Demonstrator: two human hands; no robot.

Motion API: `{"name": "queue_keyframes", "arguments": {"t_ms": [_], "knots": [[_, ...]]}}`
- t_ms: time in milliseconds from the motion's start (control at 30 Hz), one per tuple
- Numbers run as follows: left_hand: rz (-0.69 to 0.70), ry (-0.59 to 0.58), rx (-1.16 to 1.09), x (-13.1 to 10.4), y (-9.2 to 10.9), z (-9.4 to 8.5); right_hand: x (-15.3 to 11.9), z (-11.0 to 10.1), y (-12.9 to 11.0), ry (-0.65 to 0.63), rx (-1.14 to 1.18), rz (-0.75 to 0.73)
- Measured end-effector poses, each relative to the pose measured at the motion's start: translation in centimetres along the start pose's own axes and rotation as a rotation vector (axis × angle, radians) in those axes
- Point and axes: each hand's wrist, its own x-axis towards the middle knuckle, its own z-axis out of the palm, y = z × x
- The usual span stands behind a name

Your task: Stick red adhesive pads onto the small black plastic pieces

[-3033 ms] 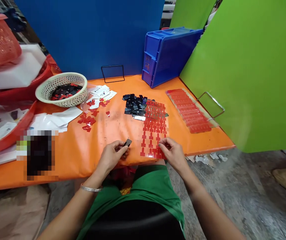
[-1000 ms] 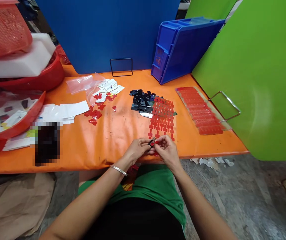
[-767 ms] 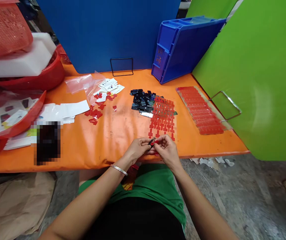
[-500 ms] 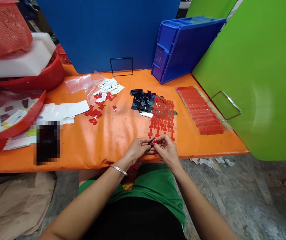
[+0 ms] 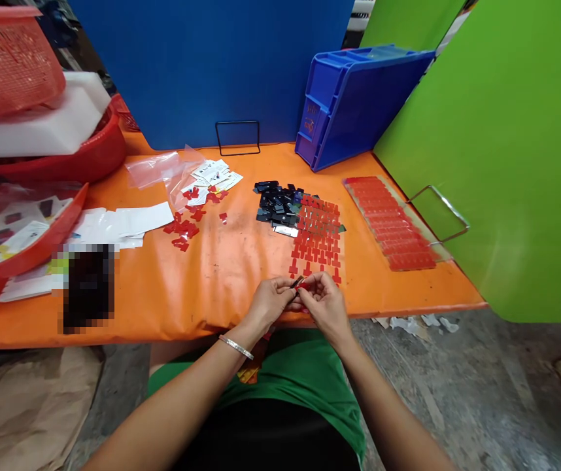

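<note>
Near the table's front edge, my left hand (image 5: 271, 301) is closed on a small dark flat piece (image 5: 297, 282). My right hand (image 5: 324, 302) meets it from the other side, thumb and finger pinched on a small red sticker (image 5: 303, 286) against the dark piece. Fingers hide most of both. Just beyond the hands lies a clear sheet of red T-shaped stickers (image 5: 316, 242). Its upper left part overlaps a pile of glossy black flat pieces (image 5: 276, 203).
Loose red pieces (image 5: 182, 229) and printed slips (image 5: 216, 173) lie left of centre, by a clear plastic bag (image 5: 150, 171). Red baskets (image 5: 72, 163) crowd the left side. A blue crate (image 5: 373, 108) stands at the back; a red strip sheet (image 5: 391, 222) lies right, beside the green panel (image 5: 516, 150).
The view has tilted slightly upward, so most things sit a little lower. Both hands stay together at the dark piece, with only small finger movements.
</note>
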Motion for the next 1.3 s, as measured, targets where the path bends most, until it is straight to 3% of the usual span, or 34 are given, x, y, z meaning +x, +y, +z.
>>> {"name": "queue_keyframes", "arguments": {"t_ms": [133,333,467,600,1300], "knots": [[0.016,0.012,-0.02,-0.1,-0.1,0.2,-1.0,-0.1,-0.4,-0.004,-0.021,-0.04],[0.028,0.004,-0.041,-0.1,-0.1,0.1,-1.0,-0.2,-0.8,0.15,-0.257,-0.204],[0.03,-0.011,-0.044,0.0,-0.2,0.0,-0.3,-0.1,-0.6,0.08,-0.139,-0.066],[0.027,-0.02,-0.047,0.1,-0.4,-0.1,0.0,0.0,-0.6,0.088,-0.086,-0.001],[0.069,-0.039,-0.047,-0.1,-0.3,-0.2,0.3,0.7,-1.6,0.16,-0.203,0.033]]}}
